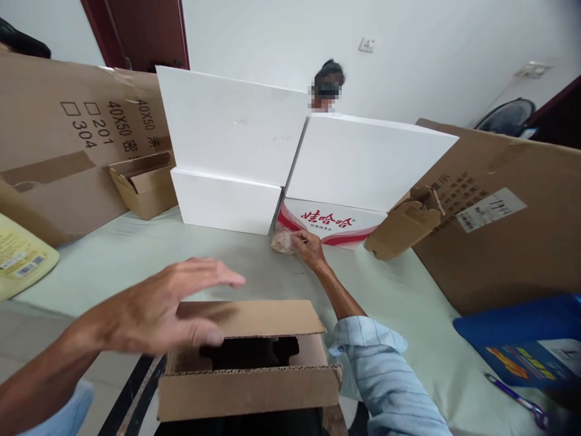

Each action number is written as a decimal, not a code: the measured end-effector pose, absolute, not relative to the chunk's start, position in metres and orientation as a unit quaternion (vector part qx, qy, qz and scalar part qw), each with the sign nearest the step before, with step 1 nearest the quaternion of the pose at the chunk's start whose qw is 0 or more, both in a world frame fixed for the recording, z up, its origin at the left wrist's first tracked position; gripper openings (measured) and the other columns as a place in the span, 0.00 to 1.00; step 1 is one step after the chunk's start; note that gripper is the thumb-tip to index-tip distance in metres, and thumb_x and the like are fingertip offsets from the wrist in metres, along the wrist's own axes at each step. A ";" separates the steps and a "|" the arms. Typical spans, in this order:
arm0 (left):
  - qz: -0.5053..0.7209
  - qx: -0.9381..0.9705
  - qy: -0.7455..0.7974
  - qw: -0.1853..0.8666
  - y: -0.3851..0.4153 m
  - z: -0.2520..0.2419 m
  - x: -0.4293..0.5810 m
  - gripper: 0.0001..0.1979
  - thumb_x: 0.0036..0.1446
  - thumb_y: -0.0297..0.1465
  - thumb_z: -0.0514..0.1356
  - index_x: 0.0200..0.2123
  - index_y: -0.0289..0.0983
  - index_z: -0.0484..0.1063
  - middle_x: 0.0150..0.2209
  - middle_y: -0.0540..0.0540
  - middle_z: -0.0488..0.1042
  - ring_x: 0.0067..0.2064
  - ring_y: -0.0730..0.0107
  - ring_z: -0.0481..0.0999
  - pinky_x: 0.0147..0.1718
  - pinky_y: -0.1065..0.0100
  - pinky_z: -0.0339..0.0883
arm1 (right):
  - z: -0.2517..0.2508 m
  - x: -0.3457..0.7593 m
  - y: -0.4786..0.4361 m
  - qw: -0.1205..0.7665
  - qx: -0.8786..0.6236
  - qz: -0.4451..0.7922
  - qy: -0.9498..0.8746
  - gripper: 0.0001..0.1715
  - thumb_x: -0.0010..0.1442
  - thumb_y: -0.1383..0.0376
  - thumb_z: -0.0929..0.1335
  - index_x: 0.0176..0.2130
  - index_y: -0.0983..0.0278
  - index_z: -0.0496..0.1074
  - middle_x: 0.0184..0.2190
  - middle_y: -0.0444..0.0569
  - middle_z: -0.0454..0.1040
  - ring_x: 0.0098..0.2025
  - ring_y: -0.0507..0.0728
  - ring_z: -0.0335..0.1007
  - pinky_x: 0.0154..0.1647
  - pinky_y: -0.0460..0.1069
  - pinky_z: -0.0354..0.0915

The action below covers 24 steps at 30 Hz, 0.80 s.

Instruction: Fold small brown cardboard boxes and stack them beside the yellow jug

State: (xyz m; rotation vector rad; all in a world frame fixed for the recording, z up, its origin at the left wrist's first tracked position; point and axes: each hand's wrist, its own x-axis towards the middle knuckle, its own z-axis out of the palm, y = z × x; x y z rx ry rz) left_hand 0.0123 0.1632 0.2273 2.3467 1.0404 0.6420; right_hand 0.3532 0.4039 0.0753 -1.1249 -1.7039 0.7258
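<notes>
An open brown cardboard box (254,375) sits at the near edge of the pale table (136,260), its far flap raised. My left hand (167,309) hovers over the box's left side, fingers stretched out and holding nothing. My right hand (307,245) reaches far across the table and its fingers close on a small crumpled clear bag (282,241), which lies in front of the red-and-white printed carton (336,223).
White foam boards (231,121) and a white foam box (224,201) stand at the back. Large cardboard sheets (54,139) flank both sides. A small open carton (145,181) sits left, a yellow pack (18,254) far left, a blue folder (521,339) and pen (517,399) right. A person is partly visible behind the boards.
</notes>
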 end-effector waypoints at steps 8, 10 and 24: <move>0.091 0.913 0.372 0.143 0.341 0.150 0.098 0.26 0.73 0.35 0.56 0.72 0.46 0.64 0.65 0.40 0.71 0.59 0.53 0.76 0.60 0.53 0.69 | 0.070 0.351 0.417 0.459 -0.470 0.340 -0.673 0.19 0.52 0.49 0.71 0.31 0.61 0.77 0.26 0.46 0.74 0.29 0.56 0.64 0.32 0.51 0.62; 0.048 0.907 0.413 0.062 0.361 0.123 0.122 0.28 0.71 0.33 0.57 0.72 0.47 0.61 0.63 0.38 0.69 0.57 0.52 0.76 0.56 0.52 0.71 | 0.070 0.353 0.421 0.450 -0.476 0.353 -0.668 0.20 0.52 0.47 0.71 0.31 0.61 0.77 0.23 0.44 0.71 0.27 0.55 0.62 0.29 0.50 0.59; 0.064 0.902 0.426 -0.013 0.382 0.073 0.158 0.32 0.69 0.32 0.61 0.73 0.52 0.59 0.62 0.36 0.66 0.60 0.45 0.71 0.55 0.46 0.69 | 0.079 0.365 0.436 0.426 -0.484 0.404 -0.649 0.19 0.49 0.48 0.73 0.27 0.62 0.76 0.20 0.42 0.71 0.23 0.53 0.62 0.24 0.48 0.60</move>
